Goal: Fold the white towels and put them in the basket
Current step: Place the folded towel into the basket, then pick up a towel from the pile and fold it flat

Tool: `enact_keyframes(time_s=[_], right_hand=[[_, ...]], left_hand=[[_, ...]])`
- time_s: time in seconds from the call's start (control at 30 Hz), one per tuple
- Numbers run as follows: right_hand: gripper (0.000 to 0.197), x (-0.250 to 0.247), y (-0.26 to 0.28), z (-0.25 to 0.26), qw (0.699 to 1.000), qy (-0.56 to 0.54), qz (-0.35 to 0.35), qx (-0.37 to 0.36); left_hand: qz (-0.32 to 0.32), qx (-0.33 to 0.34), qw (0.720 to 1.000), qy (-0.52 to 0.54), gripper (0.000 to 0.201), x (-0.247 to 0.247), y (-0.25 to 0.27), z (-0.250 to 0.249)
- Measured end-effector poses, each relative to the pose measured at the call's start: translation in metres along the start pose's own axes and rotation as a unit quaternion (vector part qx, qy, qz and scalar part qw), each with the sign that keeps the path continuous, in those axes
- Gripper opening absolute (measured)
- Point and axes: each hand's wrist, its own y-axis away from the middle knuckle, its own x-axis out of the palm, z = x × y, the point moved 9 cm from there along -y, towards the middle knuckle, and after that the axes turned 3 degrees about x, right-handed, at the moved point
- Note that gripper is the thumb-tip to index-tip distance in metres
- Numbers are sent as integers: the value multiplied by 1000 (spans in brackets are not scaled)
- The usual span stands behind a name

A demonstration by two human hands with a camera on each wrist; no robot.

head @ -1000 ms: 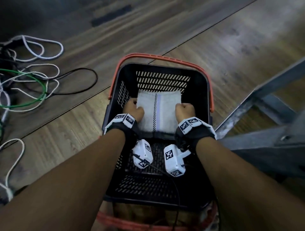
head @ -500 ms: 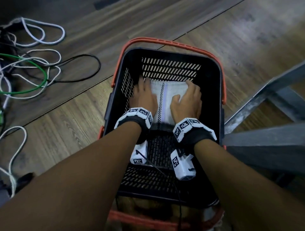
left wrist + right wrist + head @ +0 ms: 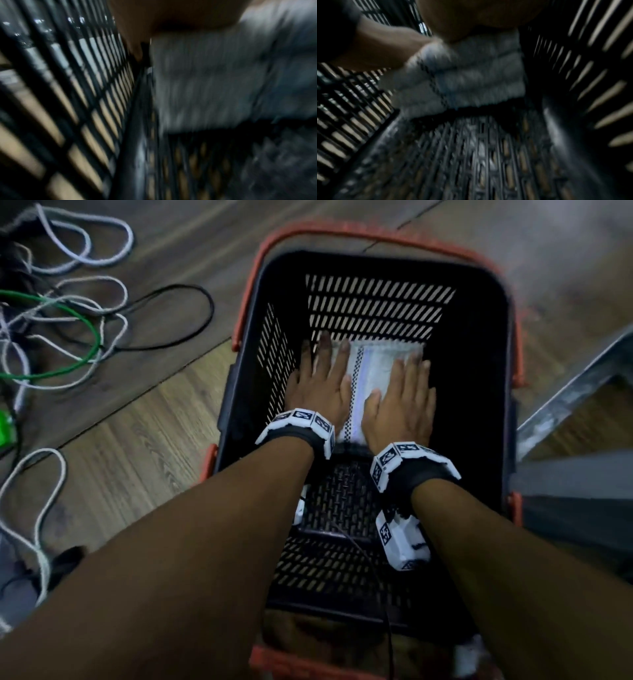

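Note:
A stack of folded white towels (image 3: 371, 378) with a dark checked stripe lies on the floor of the black slotted basket (image 3: 373, 302), against its far wall. My left hand (image 3: 318, 385) lies flat on the stack's left part, fingers straight. My right hand (image 3: 402, 402) lies flat on the right part, fingers straight too. The blurred right wrist view shows the layered towel stack (image 3: 471, 75) under my palm, with the left hand (image 3: 382, 50) beside it. In the left wrist view the towel (image 3: 214, 83) sits next to the basket's slotted side wall (image 3: 68, 94).
The basket has an orange handle (image 3: 359, 232) and stands on a wooden floor (image 3: 137, 440). Loose white, black and green cables (image 3: 68, 330) lie on the floor to the left. A grey metal frame (image 3: 575, 405) stands at the right.
Both hands went from fists gripping the towel's sides to flat palms on top of it. The stack has sunk to the basket floor, and the view has moved closer.

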Motion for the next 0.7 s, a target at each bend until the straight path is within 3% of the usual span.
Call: enact_keyframes(time_s=[0.07, 0.13, 0.2, 0.27, 0.37, 0.47, 0.7], right_hand=[[63, -9, 4, 0, 996, 27, 87, 9], [45, -32, 12, 0, 985, 15, 165, 50], [29, -64, 28, 11, 971, -28, 230, 64], [39, -101, 55, 29, 963, -18, 267, 19], [43, -170, 102, 41, 958, 55, 277, -46], [42, -257, 146, 43, 962, 76, 245, -95], [43, -458, 236, 6, 980, 128, 129, -82]], left_hand=[[93, 4, 994, -63, 57, -9, 8, -7], [166, 28, 978, -124, 50, -31, 23, -17], [196, 64, 966, -157, 36, -72, 46, -31], [205, 88, 960, -170, 35, -119, 76, -38], [121, 92, 979, -134, 29, -204, 123, -50], [90, 104, 985, -106, 31, -272, 176, -71], [-83, 163, 980, -73, 30, -408, 278, -146]])
